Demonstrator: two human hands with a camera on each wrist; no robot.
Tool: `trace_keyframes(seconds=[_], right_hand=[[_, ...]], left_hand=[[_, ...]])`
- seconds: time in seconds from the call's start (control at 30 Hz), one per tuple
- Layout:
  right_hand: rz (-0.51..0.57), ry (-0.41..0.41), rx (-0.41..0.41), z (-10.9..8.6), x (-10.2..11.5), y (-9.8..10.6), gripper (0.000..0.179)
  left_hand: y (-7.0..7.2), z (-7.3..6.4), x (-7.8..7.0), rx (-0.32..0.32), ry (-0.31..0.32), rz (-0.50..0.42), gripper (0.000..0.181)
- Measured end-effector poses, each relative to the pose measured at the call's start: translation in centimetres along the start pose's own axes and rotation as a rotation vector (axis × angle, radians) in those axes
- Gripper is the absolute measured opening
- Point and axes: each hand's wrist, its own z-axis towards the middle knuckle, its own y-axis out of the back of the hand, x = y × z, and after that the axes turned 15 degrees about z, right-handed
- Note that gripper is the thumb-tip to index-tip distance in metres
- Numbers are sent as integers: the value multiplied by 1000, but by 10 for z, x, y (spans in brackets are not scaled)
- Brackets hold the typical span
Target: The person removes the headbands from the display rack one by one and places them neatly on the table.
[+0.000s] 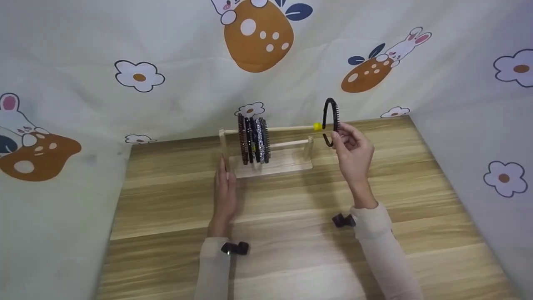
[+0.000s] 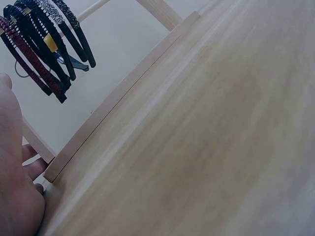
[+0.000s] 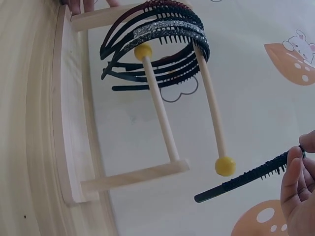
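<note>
My right hand (image 1: 356,154) pinches a black toothed headband (image 1: 335,113) between thumb and fingers, holding it upright in the air. The headband is just beyond the yellow ball end (image 1: 317,126) of the upper rod, apart from it in the right wrist view. A wooden headband stand (image 1: 287,167) has several dark and glittery headbands (image 1: 260,141) hanging near its left end, some dark red, some silver-speckled. Against the stand's left post lies my left hand (image 1: 225,196), fingers straight. In the left wrist view that hand (image 2: 17,182) shows only partly, beside the base's corner.
The stand is on a wood-grain table (image 1: 175,200) near its back edge. A patterned cloth (image 1: 187,100) with rabbits and flowers hangs behind and at both sides. The lower rod (image 3: 160,110) also carries a yellow ball. Small black devices (image 1: 235,248) sit at both cuffs.
</note>
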Motion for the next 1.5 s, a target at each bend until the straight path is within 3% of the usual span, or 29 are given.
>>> trace_keyframes(seconds=[0.4,1.27,1.5], right_hand=[[-81,-38,46,-5,-12,20,21],[-268,-40,166,-20,-39,73,19],[-345,-24,165,-24,-46,82,22]], left_hand=[[0,0,1,-19,-45,20,66],[0,1,-1,-19,-24,-7,64],[0,0,-1,-18,-15,-8,63]])
